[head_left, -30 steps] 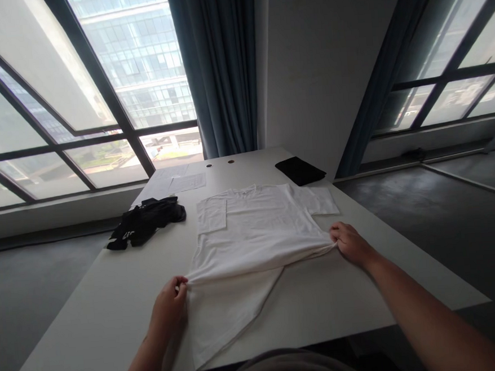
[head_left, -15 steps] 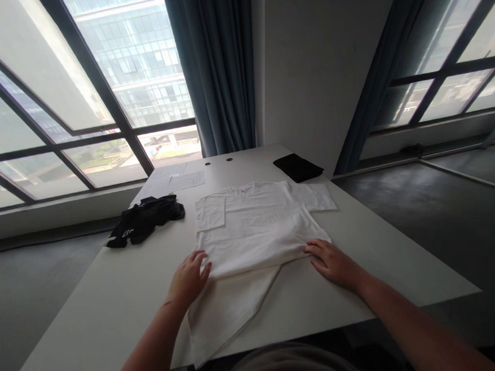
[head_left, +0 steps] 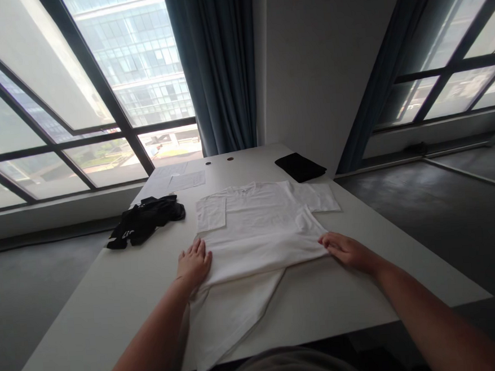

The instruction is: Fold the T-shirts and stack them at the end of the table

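A white T-shirt (head_left: 258, 224) lies spread on the white table (head_left: 125, 313), its neckline toward the far side and its sleeves out to both sides. The upper layer of its lower part is drawn up, and the under layer hangs out below toward the table's near edge. My left hand (head_left: 196, 262) rests flat on the shirt's left side, fingers stretched out. At the right side, my right hand (head_left: 345, 250) pinches the corner of the upper layer between thumb and fingers.
A crumpled black garment (head_left: 148, 218) with white lettering lies at the table's left edge. Toward the back right is a folded black cloth (head_left: 300, 166). Paper sheets (head_left: 188, 180) lie at the far left, near the windows. Behind the table hangs a blue curtain (head_left: 222, 68).
My right hand has moved right, pulling the upper layer's corner outward and tauter. My left hand has shifted slightly up and flattened onto the shirt.
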### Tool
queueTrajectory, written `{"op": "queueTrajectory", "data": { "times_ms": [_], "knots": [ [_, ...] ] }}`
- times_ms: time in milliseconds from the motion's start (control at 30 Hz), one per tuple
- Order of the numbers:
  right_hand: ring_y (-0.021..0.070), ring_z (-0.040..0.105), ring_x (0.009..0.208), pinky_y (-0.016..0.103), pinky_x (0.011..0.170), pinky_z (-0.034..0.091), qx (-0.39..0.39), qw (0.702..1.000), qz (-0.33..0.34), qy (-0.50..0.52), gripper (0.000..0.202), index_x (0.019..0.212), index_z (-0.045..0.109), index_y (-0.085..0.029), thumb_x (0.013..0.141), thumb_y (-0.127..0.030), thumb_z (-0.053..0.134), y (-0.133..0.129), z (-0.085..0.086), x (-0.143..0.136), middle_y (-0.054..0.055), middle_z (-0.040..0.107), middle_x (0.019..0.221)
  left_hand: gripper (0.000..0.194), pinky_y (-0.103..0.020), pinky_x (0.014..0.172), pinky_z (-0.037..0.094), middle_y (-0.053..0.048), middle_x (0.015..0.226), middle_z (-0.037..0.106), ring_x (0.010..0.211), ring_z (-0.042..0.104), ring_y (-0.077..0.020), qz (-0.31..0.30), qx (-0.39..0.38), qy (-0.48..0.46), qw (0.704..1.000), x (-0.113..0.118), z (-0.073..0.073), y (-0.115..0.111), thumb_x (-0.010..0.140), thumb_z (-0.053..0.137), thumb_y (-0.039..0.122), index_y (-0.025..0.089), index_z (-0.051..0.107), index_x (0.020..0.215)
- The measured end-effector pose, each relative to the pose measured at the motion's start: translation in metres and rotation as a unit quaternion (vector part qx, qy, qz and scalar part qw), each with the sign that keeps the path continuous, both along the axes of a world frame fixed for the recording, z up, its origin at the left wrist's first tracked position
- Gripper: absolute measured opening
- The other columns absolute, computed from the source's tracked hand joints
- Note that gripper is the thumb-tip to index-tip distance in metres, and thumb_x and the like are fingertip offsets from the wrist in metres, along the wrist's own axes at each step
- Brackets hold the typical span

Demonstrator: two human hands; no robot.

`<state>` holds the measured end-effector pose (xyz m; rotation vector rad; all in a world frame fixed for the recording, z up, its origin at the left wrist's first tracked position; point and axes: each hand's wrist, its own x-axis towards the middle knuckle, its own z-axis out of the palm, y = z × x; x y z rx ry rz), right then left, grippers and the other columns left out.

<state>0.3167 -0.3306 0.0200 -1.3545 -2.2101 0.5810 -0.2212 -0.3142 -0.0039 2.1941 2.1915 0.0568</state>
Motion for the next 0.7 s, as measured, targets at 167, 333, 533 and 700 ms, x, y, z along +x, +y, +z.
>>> {"op": "queueTrajectory", "data": {
  "times_ms": [167,333,533,700],
  "knots": [
    [0.0263,0.068,0.105,0.039,0.097,0.052,0.063,0.995,-0.055,-0.058,0.027,0.107,0.073,-0.023,0.091,-0.035,0.055,0.032,-0.01,-0.004,0.011,0.072,0.114,0.061,-0.048,0.121,0.029,-0.019,0.163,0.039,0.148,0.04,-0.0331,-0.027,0.083,0.011,0.996,0.014,0.009,0.035,0.105,0.034,0.046,0.01,0.046,0.152],
    [0.0308,0.062,0.123,0.045,0.109,0.047,0.109,0.986,-0.095,-0.086,0.033,0.117,0.075,-0.021,0.09,-0.034,0.059,0.089,-0.029,-0.011,0.016,0.068,0.13,0.067,-0.043,0.126,0.018,-0.019,0.172,0.017,0.159,0.015,-0.0302,-0.091,0.036,0.002,0.995,0.027,0.014,0.102,0.106,0.033,0.043,0.004,0.03,0.161],
    [0.0357,0.046,0.143,0.062,0.115,0.035,0.047,0.952,-0.244,-0.181,0.049,0.14,0.063,-0.025,0.097,-0.043,0.052,0.141,-0.047,0.001,0.016,0.054,0.152,0.069,-0.051,0.124,0.022,-0.019,0.171,0.02,0.157,0.022,-0.0336,-0.081,-0.018,-0.009,0.997,0.03,0.007,0.151,0.104,0.033,0.053,0.016,0.032,0.162],
    [0.036,0.031,0.152,0.069,0.119,0.021,0.006,0.944,-0.261,-0.203,0.055,0.152,0.051,-0.033,0.1,-0.049,0.044,0.148,-0.063,0.002,0.011,0.035,0.167,0.071,-0.055,0.125,0.016,-0.01,0.173,0.015,0.159,0.016,-0.0326,-0.06,-0.021,-0.022,0.998,0.02,-0.011,0.153,0.102,0.032,0.061,0.027,0.028,0.165]
  ]
}}
